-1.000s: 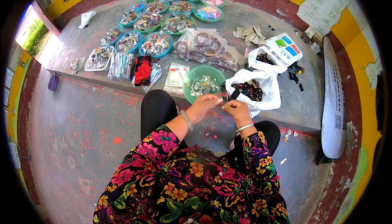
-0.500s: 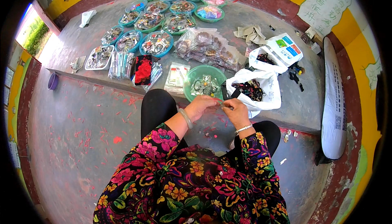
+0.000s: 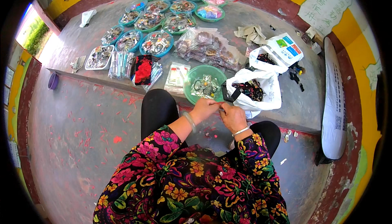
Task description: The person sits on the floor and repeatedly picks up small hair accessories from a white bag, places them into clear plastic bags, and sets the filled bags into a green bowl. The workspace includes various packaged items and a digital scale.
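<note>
My left hand [image 3: 203,110] and my right hand [image 3: 234,118] meet in front of me, fingers pinched close together. Between the fingertips shows a thin red strip [image 3: 220,102], too small to make out fully. Just beyond the hands stands a green plastic basin [image 3: 189,79] holding small clear packets [image 3: 205,86]. Right of the basin, an open white plastic bag [image 3: 269,102] contains dark bands with coloured bits [image 3: 250,89]. A black piece [image 3: 228,93] lies at that bag's left edge.
Several basins of small packaged goods [image 3: 156,43] cover the raised platform, with a heap of clear packs [image 3: 208,48] before them. Another white bag [image 3: 281,52] stands behind the open one. A black-and-red cloth [image 3: 143,71] lies left. Red scraps [image 3: 117,139] dot the floor.
Both hands have dropped slightly toward me. The right hand has turned so its back faces up more, and its fingertips sit closer to the left ones.
</note>
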A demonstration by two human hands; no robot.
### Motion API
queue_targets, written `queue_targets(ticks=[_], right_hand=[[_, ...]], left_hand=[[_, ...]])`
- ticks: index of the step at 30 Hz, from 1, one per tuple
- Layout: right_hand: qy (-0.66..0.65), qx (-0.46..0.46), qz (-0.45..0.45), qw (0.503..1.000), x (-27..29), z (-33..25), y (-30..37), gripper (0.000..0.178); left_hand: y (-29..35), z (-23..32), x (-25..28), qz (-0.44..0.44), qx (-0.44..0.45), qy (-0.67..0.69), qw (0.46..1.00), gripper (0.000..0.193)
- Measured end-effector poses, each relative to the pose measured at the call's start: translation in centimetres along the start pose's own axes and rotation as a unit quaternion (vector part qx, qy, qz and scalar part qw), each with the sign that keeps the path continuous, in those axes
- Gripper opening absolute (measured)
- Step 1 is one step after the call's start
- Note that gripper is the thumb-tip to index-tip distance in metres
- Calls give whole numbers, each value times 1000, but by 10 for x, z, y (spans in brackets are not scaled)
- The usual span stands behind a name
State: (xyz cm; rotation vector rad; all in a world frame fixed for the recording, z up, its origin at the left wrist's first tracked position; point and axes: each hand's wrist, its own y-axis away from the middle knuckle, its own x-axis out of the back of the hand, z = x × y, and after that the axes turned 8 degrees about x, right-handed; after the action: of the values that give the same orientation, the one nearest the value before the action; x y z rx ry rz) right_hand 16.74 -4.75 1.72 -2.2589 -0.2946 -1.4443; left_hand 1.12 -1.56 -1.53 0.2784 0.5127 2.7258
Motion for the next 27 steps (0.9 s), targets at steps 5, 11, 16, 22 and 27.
queue_targets(ticks=[5,11,16,22,27], right_hand=[[20,-16,-41,999,2,-4,1,15],[67,52,-50,995,-8,5,6,18],[147,120,-39,981,-11,5,7,18],[142,71,-24,987,-2,1,4,15],[48,128,63,989,16,-8,1,11]], left_hand=[[-2,-6,-3,5,-30,3,1000,21],[-9,-19,-15,5,-40,7,999,22],[-8,-19,-16,17,11,4,1000,21],[1,-2,-17,17,-4,52,998,23],[-3,17,5,32,14,-18,999,23]])
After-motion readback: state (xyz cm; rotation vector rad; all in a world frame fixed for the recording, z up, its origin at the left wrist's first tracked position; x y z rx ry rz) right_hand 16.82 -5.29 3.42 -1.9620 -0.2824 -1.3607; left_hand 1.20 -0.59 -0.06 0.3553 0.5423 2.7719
